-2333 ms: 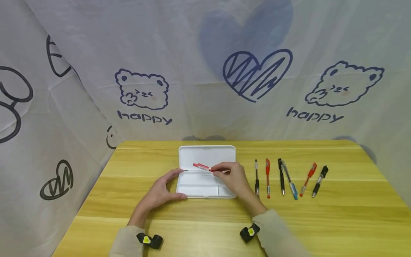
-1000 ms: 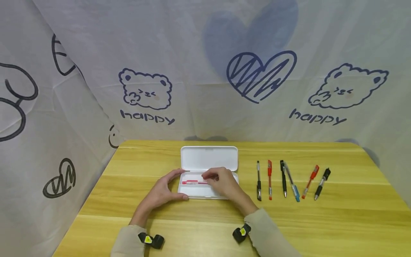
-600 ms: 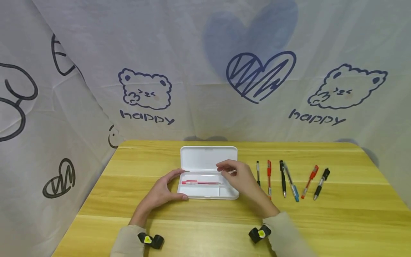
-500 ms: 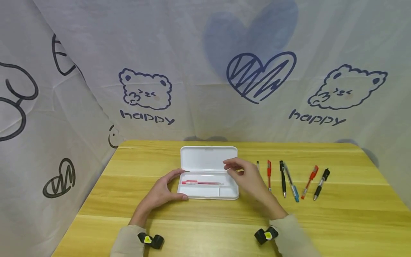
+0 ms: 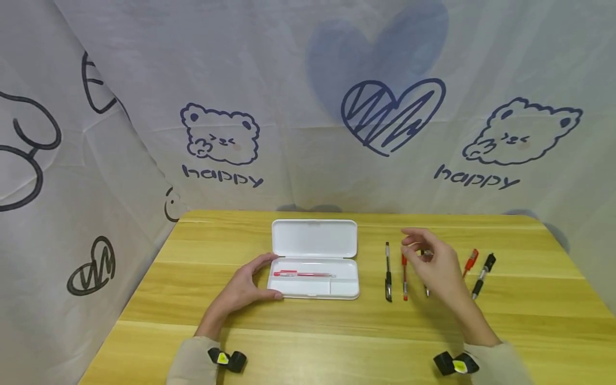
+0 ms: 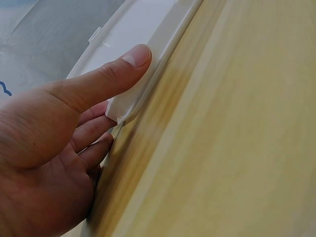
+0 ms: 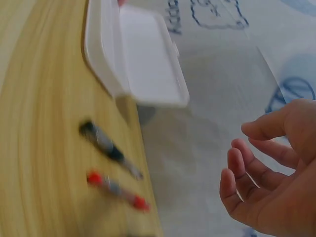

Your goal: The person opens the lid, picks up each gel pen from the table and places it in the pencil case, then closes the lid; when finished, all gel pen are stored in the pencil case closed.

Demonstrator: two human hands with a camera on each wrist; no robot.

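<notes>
A white pencil case (image 5: 300, 288) lies with its lid raised at the back. Inside it, along the long compartment, is a red pen (image 5: 300, 274). My left hand (image 5: 240, 291) holds the case's left end, thumb (image 6: 111, 79) over the front rim and fingers at the side and back. My right hand (image 5: 438, 264) is above the row of pens, fingers loosely bent and nothing between them. It covers most of a black pen (image 5: 427, 292) and hides the blue-capped one; a red-capped pen (image 5: 405, 278) shows beside its fingertips.
Between case and right hand lies a black-capped clear pen (image 5: 388, 272). Right of the hand are another red pen (image 5: 470, 262) and a black-grip pen (image 5: 483, 275). A printed cloth (image 5: 308, 160) hangs behind the wooden table (image 5: 313, 342).
My right hand lowered the red pen into the case, let go of it, and moved right to above the pens. My left hand has stayed at the case's left end.
</notes>
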